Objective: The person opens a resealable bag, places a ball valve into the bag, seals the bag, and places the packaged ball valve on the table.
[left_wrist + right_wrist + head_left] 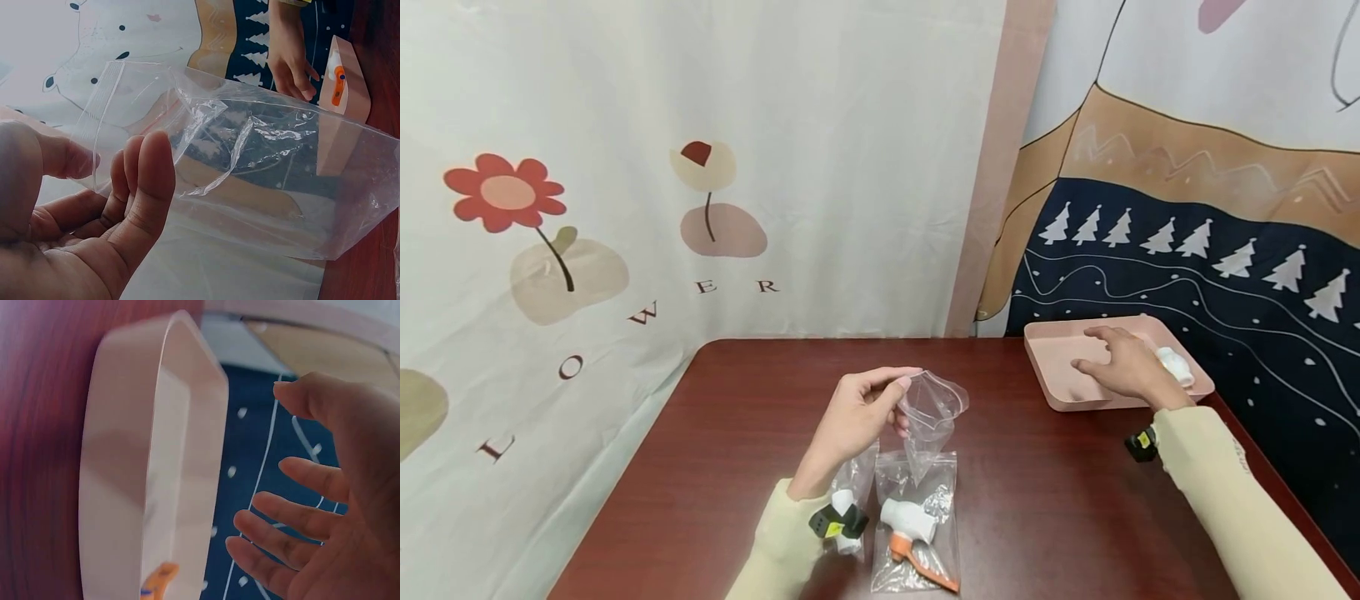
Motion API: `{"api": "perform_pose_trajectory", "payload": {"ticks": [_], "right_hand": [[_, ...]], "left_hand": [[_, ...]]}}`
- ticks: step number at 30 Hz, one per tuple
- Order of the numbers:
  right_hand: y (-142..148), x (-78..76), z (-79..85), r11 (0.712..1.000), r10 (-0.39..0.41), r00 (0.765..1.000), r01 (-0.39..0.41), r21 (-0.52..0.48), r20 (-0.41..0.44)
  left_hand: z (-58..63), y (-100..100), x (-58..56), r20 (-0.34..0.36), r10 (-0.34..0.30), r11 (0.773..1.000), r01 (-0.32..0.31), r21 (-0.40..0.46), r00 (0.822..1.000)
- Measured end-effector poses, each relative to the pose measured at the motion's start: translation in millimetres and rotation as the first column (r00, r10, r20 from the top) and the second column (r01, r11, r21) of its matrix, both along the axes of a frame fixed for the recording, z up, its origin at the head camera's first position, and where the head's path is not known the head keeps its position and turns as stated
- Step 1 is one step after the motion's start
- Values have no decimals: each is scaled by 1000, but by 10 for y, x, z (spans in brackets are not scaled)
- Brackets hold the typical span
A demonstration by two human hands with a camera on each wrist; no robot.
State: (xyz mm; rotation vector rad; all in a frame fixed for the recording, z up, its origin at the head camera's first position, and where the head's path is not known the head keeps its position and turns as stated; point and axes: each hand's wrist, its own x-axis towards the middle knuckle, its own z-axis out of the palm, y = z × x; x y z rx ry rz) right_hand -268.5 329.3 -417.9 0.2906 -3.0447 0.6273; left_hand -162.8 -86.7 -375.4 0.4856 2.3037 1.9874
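My left hand pinches a clear zip bag near its top, between thumb and fingers. The bag hangs with its mouth partly spread, and in the left wrist view the zip bag shows nothing inside. Over the pink tray at the right, my right hand hovers with fingers spread and holds nothing. A white item lies in the tray beside that hand. The left wrist view shows an orange piece with it; its kind is unclear.
Below the left hand, a filled zip bag lies on the dark red table, with a white piece and an orange-handled piece inside. Another bag with white contents is partly behind the left wrist. Printed curtains hang behind the table.
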Motion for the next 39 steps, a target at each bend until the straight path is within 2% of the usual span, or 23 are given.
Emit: {"api": "perform_pose_trajectory", "payload": {"ticks": [10,19,27,31,39], "right_hand": [[407,-251,-9,993,-103,986,94,72,132],[720,-322,-77,969,-243,929,219,115,278],[798,-403,-111,929,-357,877,296,224,322],[797,-446,-123,907,-400,860,323,270,316],[720,-496,-191,904,-412,840,325,279,354]], "left_hand": [[3,5,-8,4,-9,1000,10,-18,1000],[2,22,-10,19,-17,1000,18,-10,1000],[-3,17,-10,28,-19,1000,19,-15,999],[5,13,-4,26,-18,1000,18,-10,1000],[12,-12,16,8,-19,1000,19,-11,1000]]}}
